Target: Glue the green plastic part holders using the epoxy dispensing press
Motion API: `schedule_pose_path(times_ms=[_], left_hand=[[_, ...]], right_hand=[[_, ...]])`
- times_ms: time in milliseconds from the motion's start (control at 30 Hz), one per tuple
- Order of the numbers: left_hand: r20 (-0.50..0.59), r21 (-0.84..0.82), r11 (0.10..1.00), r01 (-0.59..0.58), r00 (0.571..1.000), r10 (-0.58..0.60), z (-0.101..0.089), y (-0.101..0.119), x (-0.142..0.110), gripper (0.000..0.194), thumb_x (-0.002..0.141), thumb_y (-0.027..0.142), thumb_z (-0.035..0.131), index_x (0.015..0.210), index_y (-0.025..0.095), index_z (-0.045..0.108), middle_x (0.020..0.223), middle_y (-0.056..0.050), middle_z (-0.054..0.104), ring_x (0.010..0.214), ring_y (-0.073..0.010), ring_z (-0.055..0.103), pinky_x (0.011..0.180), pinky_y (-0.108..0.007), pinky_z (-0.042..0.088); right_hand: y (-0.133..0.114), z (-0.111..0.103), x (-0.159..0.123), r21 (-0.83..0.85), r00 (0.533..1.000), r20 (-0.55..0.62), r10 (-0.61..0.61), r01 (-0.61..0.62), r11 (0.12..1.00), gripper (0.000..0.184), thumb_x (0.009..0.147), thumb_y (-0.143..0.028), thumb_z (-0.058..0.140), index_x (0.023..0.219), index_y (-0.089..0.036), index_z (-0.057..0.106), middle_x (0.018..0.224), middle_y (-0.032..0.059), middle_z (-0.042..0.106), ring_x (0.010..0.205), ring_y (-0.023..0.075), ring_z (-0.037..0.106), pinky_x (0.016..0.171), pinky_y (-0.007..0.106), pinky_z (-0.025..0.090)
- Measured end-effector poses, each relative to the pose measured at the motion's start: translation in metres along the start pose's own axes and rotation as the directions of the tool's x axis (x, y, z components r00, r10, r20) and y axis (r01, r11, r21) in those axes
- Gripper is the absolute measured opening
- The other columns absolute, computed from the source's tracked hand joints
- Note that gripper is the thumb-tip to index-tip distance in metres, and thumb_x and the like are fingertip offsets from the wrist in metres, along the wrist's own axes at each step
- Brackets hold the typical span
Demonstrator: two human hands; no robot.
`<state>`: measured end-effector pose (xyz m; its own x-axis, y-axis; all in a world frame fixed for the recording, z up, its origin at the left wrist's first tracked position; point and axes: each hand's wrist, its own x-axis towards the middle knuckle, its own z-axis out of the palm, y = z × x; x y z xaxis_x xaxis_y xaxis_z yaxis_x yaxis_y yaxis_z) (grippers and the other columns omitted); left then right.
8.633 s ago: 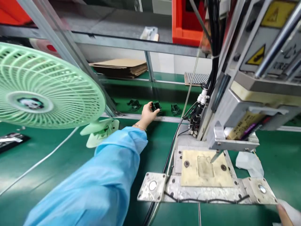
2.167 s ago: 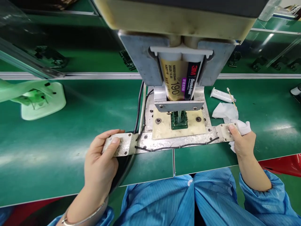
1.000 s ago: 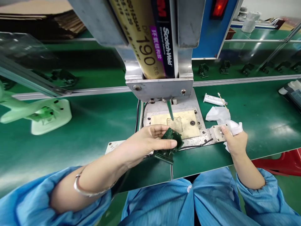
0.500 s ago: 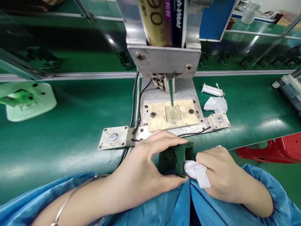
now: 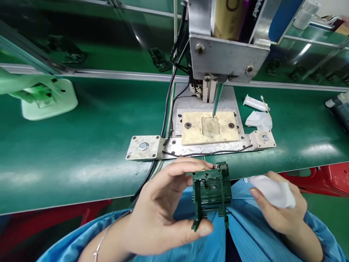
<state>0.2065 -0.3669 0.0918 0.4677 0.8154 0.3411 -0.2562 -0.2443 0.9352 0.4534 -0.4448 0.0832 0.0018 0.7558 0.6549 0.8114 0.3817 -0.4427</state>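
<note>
My left hand grips a dark green moulded plastic part by its left side, thumb below and fingers above. The part has an open frame with ribs and prongs pointing down, and it hangs over my lap in front of the bench edge. To its right, apart from it, my right hand is closed around a crumpled white cloth or tissue. Beyond both hands stands a dispensing machine, its green tapered nozzle above a cream fixture plate with a square recess.
Button boxes stand at the left and right of the machine base. A white syringe-like tube, a cotton swab and a white tissue lie on the green bench. A red stool is at the right.
My right hand has drawn the white cloth away from the green part to the right. My left hand has turned the part so its ribbed frame faces me. The view has shifted.
</note>
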Motion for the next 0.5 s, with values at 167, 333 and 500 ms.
schedule_pose_path(times_ms=[167,333,500], left_hand=[[0.021,0.012,1.000,-0.011,1.000,0.011,0.001,0.003,-0.001,0.054,0.081,0.027,0.086,0.130,0.028,0.062,0.116,-0.006,0.065,0.116,-0.0207,0.065,0.103,-0.025,0.057],[0.030,0.048,0.998,-0.033,0.999,0.032,-0.001,0.001,-0.002,0.055,0.079,0.026,0.087,0.129,0.029,0.062,0.112,-0.006,0.066,0.112,-0.0234,0.067,0.100,-0.031,0.060],[0.028,0.068,0.997,-0.047,0.999,0.045,-0.003,-0.002,-0.006,0.058,0.076,0.023,0.089,0.128,0.029,0.063,0.112,-0.006,0.066,0.110,-0.0235,0.066,0.101,-0.031,0.060]], right_hand=[[-0.022,0.009,0.016,0.235,0.961,0.230,-0.154,0.099,0.967,0.010,0.093,-0.017,0.060,0.084,-0.018,0.061,0.059,-0.0018,0.053,0.050,0.0144,0.054,0.049,0.030,0.043],[-0.026,0.023,0.019,0.300,0.923,0.161,-0.349,0.291,0.909,0.022,0.097,-0.014,0.054,0.075,-0.018,0.056,0.058,-0.0020,0.044,0.051,0.0135,0.039,0.048,0.032,0.024],[-0.020,0.034,0.023,0.286,0.907,0.135,-0.399,0.350,0.892,0.029,0.094,-0.010,0.054,0.067,-0.019,0.049,0.059,-0.0012,0.041,0.053,0.0140,0.035,0.050,0.033,0.018]])
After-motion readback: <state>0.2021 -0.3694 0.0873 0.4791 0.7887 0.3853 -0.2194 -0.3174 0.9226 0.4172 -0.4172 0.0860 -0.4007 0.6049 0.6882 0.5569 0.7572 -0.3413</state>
